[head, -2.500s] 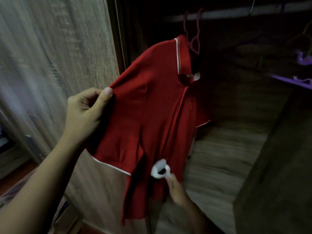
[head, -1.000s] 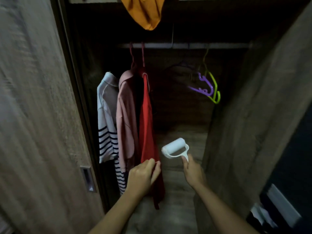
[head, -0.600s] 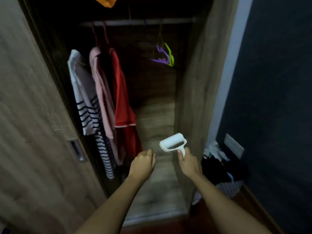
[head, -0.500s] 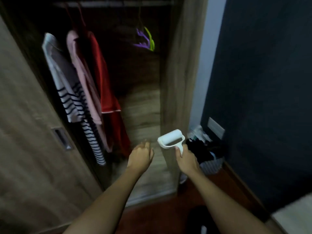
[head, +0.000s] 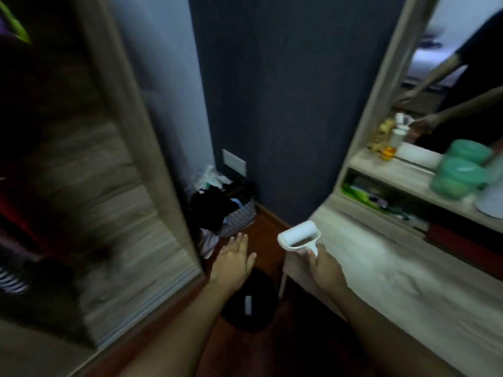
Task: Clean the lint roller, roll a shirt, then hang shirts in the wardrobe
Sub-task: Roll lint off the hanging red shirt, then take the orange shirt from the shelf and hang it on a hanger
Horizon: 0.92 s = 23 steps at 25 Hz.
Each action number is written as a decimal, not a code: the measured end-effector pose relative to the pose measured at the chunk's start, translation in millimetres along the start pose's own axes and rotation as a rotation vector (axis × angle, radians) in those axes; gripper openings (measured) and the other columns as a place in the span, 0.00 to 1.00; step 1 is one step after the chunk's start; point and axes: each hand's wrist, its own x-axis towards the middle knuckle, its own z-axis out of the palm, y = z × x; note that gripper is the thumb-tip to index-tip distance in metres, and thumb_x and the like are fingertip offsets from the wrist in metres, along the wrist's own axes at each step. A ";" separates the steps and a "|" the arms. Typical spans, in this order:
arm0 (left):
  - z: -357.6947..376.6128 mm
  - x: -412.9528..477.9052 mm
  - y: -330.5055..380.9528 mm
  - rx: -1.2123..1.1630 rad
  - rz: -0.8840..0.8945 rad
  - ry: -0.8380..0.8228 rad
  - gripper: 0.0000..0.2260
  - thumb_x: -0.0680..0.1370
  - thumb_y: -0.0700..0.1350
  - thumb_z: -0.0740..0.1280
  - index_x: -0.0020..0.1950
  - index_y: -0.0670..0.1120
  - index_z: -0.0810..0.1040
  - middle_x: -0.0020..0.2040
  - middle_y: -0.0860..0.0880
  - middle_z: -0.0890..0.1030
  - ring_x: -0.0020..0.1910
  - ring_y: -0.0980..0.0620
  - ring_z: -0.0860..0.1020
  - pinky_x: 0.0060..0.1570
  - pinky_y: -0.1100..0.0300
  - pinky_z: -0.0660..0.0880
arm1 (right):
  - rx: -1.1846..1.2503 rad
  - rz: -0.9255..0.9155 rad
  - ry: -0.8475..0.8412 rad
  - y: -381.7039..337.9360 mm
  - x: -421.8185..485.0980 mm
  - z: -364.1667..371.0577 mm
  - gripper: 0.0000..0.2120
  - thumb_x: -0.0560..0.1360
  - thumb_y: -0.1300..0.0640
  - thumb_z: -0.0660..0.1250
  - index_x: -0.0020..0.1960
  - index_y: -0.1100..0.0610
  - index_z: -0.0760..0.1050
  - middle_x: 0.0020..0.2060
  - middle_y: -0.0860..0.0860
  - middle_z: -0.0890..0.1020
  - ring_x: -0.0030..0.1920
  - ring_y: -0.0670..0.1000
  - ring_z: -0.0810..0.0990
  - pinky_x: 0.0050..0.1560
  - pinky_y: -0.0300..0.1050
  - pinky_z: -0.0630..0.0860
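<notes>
I see the right hand [head: 324,265] gripping the white plastic lint roller [head: 299,236] by its handle, above the corner of the pale wooden desk [head: 394,268]. The left hand [head: 234,257] is flat, fingers straight, holding nothing.

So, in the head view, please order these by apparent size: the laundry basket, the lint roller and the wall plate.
1. laundry basket, with its clothes: largest.
2. lint roller: it is nearer the camera, which enlarges it.
3. wall plate: smallest, and farther away.
</notes>
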 end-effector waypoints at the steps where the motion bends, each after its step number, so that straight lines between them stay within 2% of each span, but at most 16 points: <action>1: 9.7 8.7 20.4 -0.001 0.020 -0.044 0.26 0.81 0.53 0.52 0.74 0.39 0.58 0.75 0.40 0.60 0.74 0.42 0.60 0.71 0.52 0.60 | -0.009 0.022 0.018 20.6 5.6 -13.5 0.22 0.79 0.45 0.51 0.66 0.58 0.64 0.55 0.61 0.79 0.54 0.63 0.78 0.52 0.52 0.72; 3: 34.1 35.0 68.0 -0.022 0.061 -0.078 0.26 0.81 0.53 0.51 0.76 0.42 0.52 0.77 0.43 0.54 0.76 0.45 0.54 0.73 0.53 0.54 | -0.015 0.072 0.053 63.9 20.8 -42.6 0.22 0.79 0.45 0.50 0.66 0.59 0.64 0.54 0.61 0.80 0.53 0.62 0.78 0.49 0.51 0.72; 8: 96.7 91.5 169.0 -0.008 0.122 -0.160 0.28 0.81 0.55 0.52 0.76 0.42 0.52 0.77 0.42 0.56 0.75 0.46 0.55 0.72 0.55 0.53 | -0.081 0.126 0.089 141.6 58.7 -85.3 0.19 0.79 0.45 0.51 0.59 0.59 0.68 0.47 0.59 0.80 0.47 0.61 0.79 0.41 0.46 0.67; 11: 133.2 114.0 202.3 0.010 0.105 -0.194 0.27 0.81 0.54 0.50 0.76 0.42 0.53 0.77 0.42 0.56 0.76 0.46 0.55 0.73 0.56 0.52 | -0.041 0.139 0.041 174.0 76.8 -94.3 0.18 0.79 0.47 0.51 0.58 0.59 0.69 0.48 0.57 0.79 0.49 0.59 0.78 0.47 0.49 0.71; 13: 151.3 122.7 218.4 -0.019 0.071 -0.216 0.26 0.82 0.53 0.49 0.76 0.42 0.51 0.77 0.42 0.54 0.76 0.45 0.53 0.73 0.55 0.52 | -0.007 0.132 -0.016 191.9 87.4 -96.9 0.17 0.80 0.46 0.50 0.57 0.56 0.69 0.51 0.56 0.79 0.51 0.57 0.78 0.51 0.51 0.73; 18: 176.5 130.6 235.8 -0.007 0.008 -0.224 0.27 0.81 0.53 0.48 0.76 0.42 0.48 0.78 0.42 0.50 0.77 0.45 0.48 0.73 0.52 0.53 | -0.140 0.135 0.036 208.4 97.2 -96.3 0.16 0.79 0.46 0.52 0.55 0.57 0.70 0.52 0.58 0.76 0.52 0.59 0.75 0.49 0.53 0.73; 20: 182.3 130.0 237.6 0.010 -0.010 -0.236 0.27 0.81 0.54 0.48 0.76 0.42 0.47 0.78 0.42 0.49 0.77 0.45 0.47 0.73 0.51 0.53 | -0.245 0.123 0.088 207.4 97.8 -96.9 0.20 0.78 0.44 0.50 0.53 0.58 0.72 0.49 0.59 0.76 0.49 0.60 0.76 0.47 0.53 0.74; 23: 184.7 129.1 237.3 0.024 -0.017 -0.229 0.28 0.81 0.54 0.49 0.76 0.42 0.48 0.78 0.43 0.48 0.77 0.45 0.47 0.73 0.51 0.53 | -0.260 0.056 0.130 208.5 98.1 -95.3 0.24 0.74 0.43 0.47 0.46 0.59 0.74 0.42 0.60 0.78 0.42 0.61 0.77 0.40 0.50 0.73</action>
